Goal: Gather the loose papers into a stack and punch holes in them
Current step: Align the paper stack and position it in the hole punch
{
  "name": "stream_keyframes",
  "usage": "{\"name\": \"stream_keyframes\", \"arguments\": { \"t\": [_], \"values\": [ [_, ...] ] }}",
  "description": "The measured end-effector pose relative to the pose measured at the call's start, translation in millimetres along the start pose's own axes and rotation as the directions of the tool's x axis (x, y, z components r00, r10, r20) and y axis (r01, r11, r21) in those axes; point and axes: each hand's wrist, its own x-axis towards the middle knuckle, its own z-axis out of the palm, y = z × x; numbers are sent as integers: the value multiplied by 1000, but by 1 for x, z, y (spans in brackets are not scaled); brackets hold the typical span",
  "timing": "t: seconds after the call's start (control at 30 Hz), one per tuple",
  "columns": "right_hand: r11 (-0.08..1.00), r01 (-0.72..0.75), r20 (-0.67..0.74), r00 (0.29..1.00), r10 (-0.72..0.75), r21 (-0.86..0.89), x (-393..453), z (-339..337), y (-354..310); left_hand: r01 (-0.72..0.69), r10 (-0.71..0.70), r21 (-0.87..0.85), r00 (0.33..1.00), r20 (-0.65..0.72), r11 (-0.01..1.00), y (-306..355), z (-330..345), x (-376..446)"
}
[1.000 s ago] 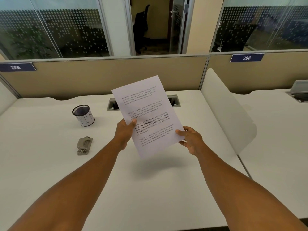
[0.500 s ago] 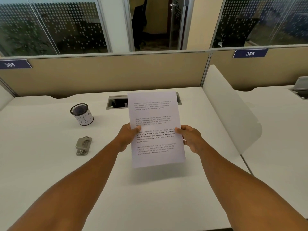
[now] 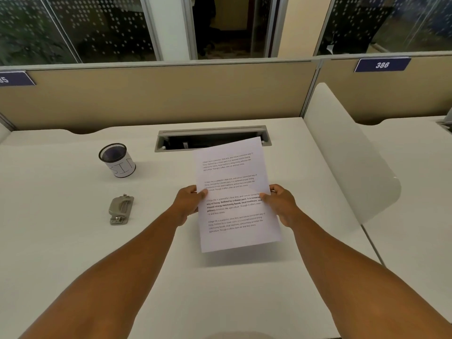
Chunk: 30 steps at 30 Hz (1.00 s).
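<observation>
Hole punch (image 3: 121, 209) lying idle on desk (image 3: 73, 241), left of the action. Left hand (image 3: 187, 203) and right hand (image 3: 281, 204) each pinched shut on a side edge of papers (image 3: 234, 194), held above desk, probably for squaring edges before punching.

fingers (image 3: 193, 192) behind papers (image 3: 234, 192), sign (image 3: 14, 79) cropped

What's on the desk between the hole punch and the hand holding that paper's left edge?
Nothing: the head view shows bare white desk between hole punch and left hand.
</observation>
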Motion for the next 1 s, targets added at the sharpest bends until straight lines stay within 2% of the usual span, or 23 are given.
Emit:
{"name": "stream_keyframes", "arguments": {
  "t": [0.1, 0.23, 0.43, 0.5, 0.57, 0.63, 0.8, 1.0],
  "values": [
    [1000, 7, -10, 1000, -7, -20, 7, 2, 2, -5, 0, -23, 981, -195, 1000, -5, -12, 10],
    [1000, -8, -42, 999, 7, -18, 17, 4, 7, -1, 29, 60, 880, -475, 998, -9, -38, 17],
    [999, -33, -50, 998, 31, -38, 29, 14, 13, 12, 174, 262, 717, -675, 965, -27, -89, 25],
    [998, -43, -50, 998, 41, -46, 32, 17, 15, 68, 207, 326, 645, -736, 943, -31, -106, 28],
    [997, -57, -51, 997, 55, -49, 35, 21, 17, 180, 195, 366, 597, -778, 913, -33, -123, 31],
    [996, -65, -49, 997, 63, -56, 37, 25, 19, 263, 156, 367, 582, -798, 892, -38, -138, 34],
    [995, -75, -53, 996, 71, -69, 40, 35, 22, 387, 101, 340, 521, -848, 857, -49, -163, 37],
    [993, -85, -42, 996, 82, -79, 44, 46, 21, 416, -26, 238, 536, -844, 878, -61, -177, 44]
  ]
}}
